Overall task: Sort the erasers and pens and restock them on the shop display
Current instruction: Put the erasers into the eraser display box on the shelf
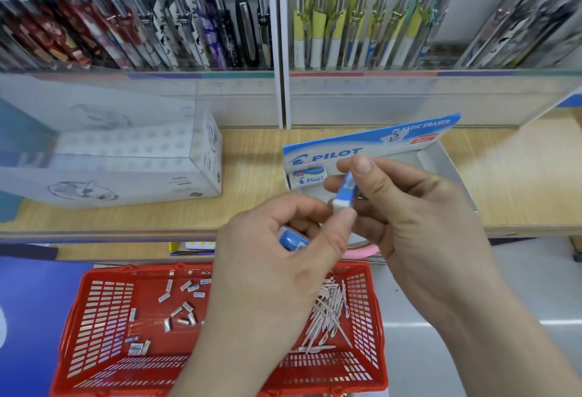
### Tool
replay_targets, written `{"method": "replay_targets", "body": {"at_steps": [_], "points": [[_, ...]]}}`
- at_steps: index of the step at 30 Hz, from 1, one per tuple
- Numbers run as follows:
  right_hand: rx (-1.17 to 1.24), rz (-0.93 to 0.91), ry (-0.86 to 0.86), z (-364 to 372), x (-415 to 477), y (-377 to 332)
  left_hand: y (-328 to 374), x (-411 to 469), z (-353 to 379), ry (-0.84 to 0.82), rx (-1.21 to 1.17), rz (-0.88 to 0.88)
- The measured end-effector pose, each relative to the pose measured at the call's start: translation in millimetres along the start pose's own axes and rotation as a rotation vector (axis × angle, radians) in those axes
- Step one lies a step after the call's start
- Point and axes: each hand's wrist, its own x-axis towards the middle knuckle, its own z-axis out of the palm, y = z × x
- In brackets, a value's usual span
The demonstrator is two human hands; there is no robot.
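Pen racks: rows of upright pens (141, 28) stood along the back wall, dark and patterned ones on the left, yellow-and-white ones (371, 28) on the right.
Wooden shelf (519, 170): it ran across the view below the racks and carried the two boxes.
Red basket (104, 318): it sat below the shelf edge, nearest the person, holding loose stock.
White carton (126, 157): it lay on the left part of the shelf, well apart from the eraser box.
Eraser box (447, 170): a blue-and-white Pilot display box stood open on the shelf, its lid flap raised behind the hands.
Right hand (419, 207): raised in front of the eraser box, thumb and fingers clamped on the upper end of the blue-sleeved eraser (345, 192).
Left hand (277, 258): thumb and forefinger pinched the white lower end of the same eraser, while the other fingers curled around a second eraser (291, 239) in the palm.
Pale pens (327, 311): a heap of them lay in the right half of the basket, partly hidden by the left arm.
Loose erasers (179, 302): they lay scattered over the basket floor, left of the pens.
Blue-sleeved eraser: held tilted between both hands, above the near edge of the shelf and just in front of the eraser box.
Boxed eraser (310, 177): one lay inside the box at its left end, label facing out.
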Motion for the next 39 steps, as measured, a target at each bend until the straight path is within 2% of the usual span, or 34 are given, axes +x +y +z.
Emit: {"method": "replay_targets", "body": {"at_steps": [3, 6, 9, 12, 16, 20, 25, 32, 39], "points": [[0.006, 0.026, -0.055, -7.1, -1.2, 1.6, -1.4, 3.6, -3.5, -0.017, -0.116, -0.076], [-0.112, -0.031, -0.134, -11.7, -3.1, -0.5, -7.0, 7.6, -6.1, -0.036, -0.182, -0.162], [-0.368, -0.126, -0.126, -13.4, -3.5, -4.2, -11.9, 10.3, -8.2, -0.037, -0.165, -0.175], [-0.688, -0.227, -0.041, -17.5, 3.4, -3.9, -13.7, 15.3, -13.0, -0.007, -0.096, -0.133], [-0.912, -0.237, 0.023, -13.5, 20.9, 1.8, -29.5, 31.4, -19.5, 0.104, -0.008, -0.132], [-1.203, -0.291, 0.012, -0.5, 32.7, 11.0, -41.2, 44.5, -15.7, 0.075, 0.077, -0.135], [-1.244, -0.334, 0.048, 1.5, 36.3, 17.8, -42.9, 51.0, -11.3, 0.074, 0.17, -0.1], [-1.157, -0.286, 0.103, 1.2, 39.9, 20.2, -45.3, 53.6, -11.8, 0.082, 0.151, -0.09], [-1.185, -0.311, 0.129, 2.9, 38.2, 24.0, -43.3, 53.8, -14.9, 0.052, 0.13, -0.08]]}}
